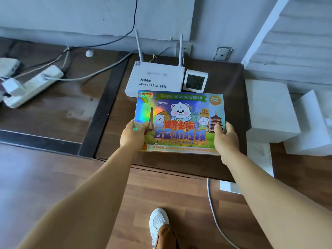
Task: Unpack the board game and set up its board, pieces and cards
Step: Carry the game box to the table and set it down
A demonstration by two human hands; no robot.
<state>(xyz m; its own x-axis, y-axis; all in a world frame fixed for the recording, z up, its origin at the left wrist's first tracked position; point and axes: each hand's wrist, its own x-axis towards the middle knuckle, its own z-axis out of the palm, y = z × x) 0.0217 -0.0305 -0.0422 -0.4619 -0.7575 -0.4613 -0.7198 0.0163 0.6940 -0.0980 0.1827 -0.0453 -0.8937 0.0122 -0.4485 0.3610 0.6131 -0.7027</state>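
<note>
Now the left hand [132,134] and right hand [226,137] are gripping the closed game box [179,121], one on each side, thumbs on top.

Both arms reach forward, the left hand [132,134] and right hand [226,137] gripping the game box [179,121] by its near corners, thumbs on top.

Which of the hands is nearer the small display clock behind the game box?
Right. The right hand grips the game box at its right edge, below the clock; the left hand grips the left edge, farther away.
</note>
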